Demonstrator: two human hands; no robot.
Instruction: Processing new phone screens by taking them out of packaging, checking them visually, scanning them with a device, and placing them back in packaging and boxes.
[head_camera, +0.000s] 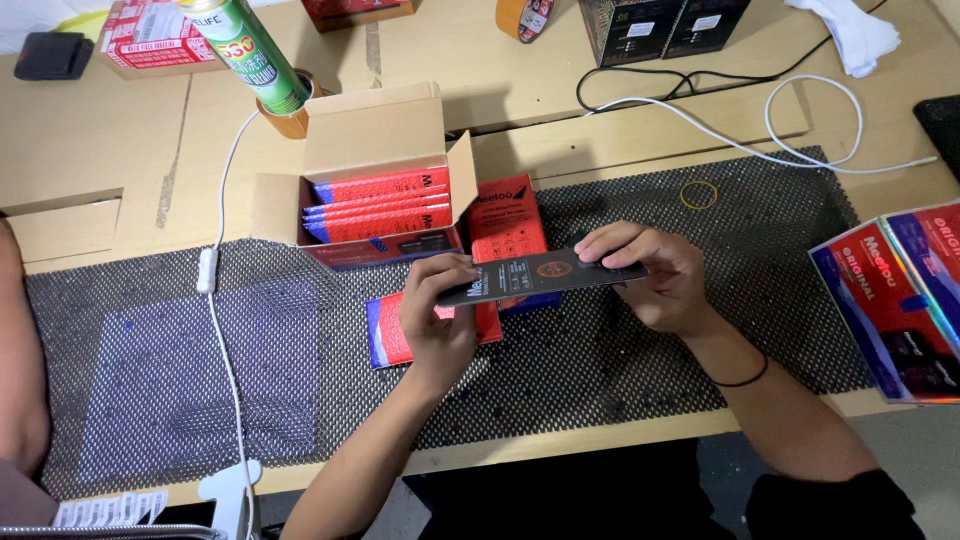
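Note:
My left hand (440, 315) and my right hand (655, 280) hold a thin dark flat pack (540, 275) between them, level above the black mesh mat (620, 370). The left hand pinches its left end, the right hand its right end. Under the pack lie red and blue flat packs (388, 335) on the mat, one (505, 225) leaning by the box. An open cardboard box (370, 170) just behind holds several red and blue packs standing on edge.
A green spray can (250, 55) stands on a tape roll at the back left. White cables (225, 340) cross the mat and table. Red and blue boxes (900, 300) sit at the right edge. A yellow rubber band (698, 194) lies on the mat. Another person's arm (20, 360) is at the left.

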